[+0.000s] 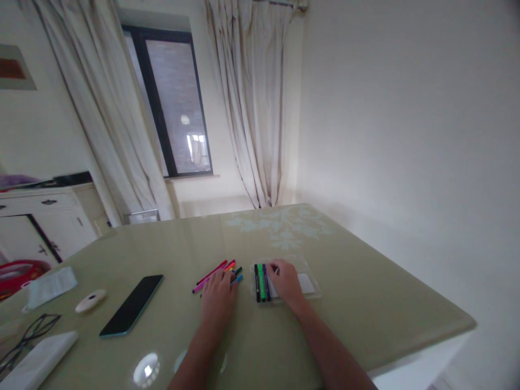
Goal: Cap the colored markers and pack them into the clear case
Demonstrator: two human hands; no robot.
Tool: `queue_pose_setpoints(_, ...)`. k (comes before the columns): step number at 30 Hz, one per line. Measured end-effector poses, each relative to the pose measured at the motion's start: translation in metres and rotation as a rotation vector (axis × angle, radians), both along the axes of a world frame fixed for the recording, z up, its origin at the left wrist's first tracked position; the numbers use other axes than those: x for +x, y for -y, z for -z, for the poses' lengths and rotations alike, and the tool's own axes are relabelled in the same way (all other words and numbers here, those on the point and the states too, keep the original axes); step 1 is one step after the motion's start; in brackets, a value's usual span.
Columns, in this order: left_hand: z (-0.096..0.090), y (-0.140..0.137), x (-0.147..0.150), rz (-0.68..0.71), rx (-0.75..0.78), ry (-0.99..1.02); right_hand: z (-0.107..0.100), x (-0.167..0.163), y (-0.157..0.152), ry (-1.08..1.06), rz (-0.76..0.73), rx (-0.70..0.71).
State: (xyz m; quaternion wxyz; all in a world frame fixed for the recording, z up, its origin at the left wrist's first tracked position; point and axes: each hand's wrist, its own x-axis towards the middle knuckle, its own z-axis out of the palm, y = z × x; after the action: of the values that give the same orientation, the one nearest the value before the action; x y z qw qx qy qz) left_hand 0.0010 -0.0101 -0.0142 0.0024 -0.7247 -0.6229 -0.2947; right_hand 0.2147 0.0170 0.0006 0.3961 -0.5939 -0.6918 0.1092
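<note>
A loose pile of felt-tip pens [203,284] in pink, red, orange, green and blue lies on the table. My left hand [218,297] rests over this pile, its fingers stretched forward and touching the pens. To the right is a clear plastic case [312,287] with a black pen [257,284], a green pen [261,283] and a dark purple pen [266,284] side by side at its left. Over the case, my right hand [285,280] is closed, with bent thumb and forefinger at the upper part of the purple pen. The palm side is hidden.
A dark-screened phone [132,306] lies left of the pens. Farther left are a white oval object [91,301], a face mask [52,287], glasses [30,336] and a white box-like object [40,363]. The table's right edge [390,252] runs near the wall.
</note>
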Motion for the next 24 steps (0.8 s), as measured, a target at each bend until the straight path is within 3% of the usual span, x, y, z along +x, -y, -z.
queue_pose_setpoints(3,0.003,-0.004,-0.013,-0.031,-0.078,0.058,-0.002,-0.001,0.001,-0.095,0.013,0.013)
queue_pose_setpoints(8,0.003,-0.005,-0.001,0.101,-0.095,0.208,-0.002,-0.004,0.004,-0.178,-0.094,-0.003)
queue_pose_setpoints(11,-0.001,-0.003,0.013,0.184,-0.101,0.332,0.000,-0.008,0.005,-0.236,-0.221,-0.028)
queue_pose_setpoints(14,-0.005,0.001,0.021,0.271,-0.115,0.438,0.002,-0.012,0.005,-0.379,-0.413,-0.132)
queue_pose_setpoints(17,-0.007,0.004,0.023,0.311,-0.117,0.508,0.001,-0.014,0.004,-0.545,-0.516,-0.226)
queue_pose_setpoints(21,-0.007,0.004,0.023,0.333,-0.110,0.561,-0.001,-0.013,0.000,-0.727,-0.538,-0.255)
queue_pose_setpoints(24,-0.005,0.003,0.022,0.347,-0.102,0.578,-0.001,-0.009,-0.005,-0.882,-0.428,-0.224)
